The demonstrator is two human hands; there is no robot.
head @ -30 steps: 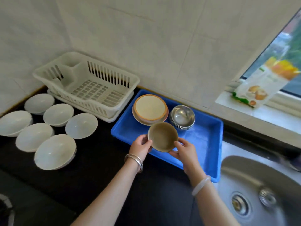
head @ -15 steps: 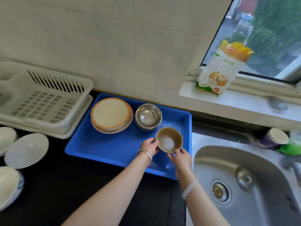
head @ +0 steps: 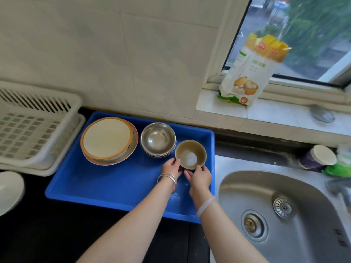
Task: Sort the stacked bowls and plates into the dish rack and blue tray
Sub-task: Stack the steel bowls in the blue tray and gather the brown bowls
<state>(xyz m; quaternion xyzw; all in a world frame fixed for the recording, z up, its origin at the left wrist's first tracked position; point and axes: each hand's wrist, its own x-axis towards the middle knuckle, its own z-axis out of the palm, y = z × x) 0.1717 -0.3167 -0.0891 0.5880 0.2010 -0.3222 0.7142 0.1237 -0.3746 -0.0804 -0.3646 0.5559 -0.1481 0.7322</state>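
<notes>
A small brown bowl (head: 190,154) sits low over the right end of the blue tray (head: 114,185), beside a stack of steel bowls (head: 158,139). My left hand (head: 171,168) grips its near-left rim and my right hand (head: 199,176) grips its near-right rim. I cannot tell whether the bowl touches the tray floor. A stack of orange-rimmed plates (head: 108,140) lies at the tray's left end. The white dish rack (head: 36,130) stands to the left of the tray with nothing visible in it.
A white bowl (head: 9,190) lies upside down on the black counter at the left edge. A steel sink (head: 284,215) lies to the right of the tray. A flour bag (head: 250,73) stands on the window sill, with a purple cup (head: 317,158) below it.
Both hands carried the brown bowl from the tray's near middle to its right end, beside the steel bowls. My view swung right, so most white bowls left the frame.
</notes>
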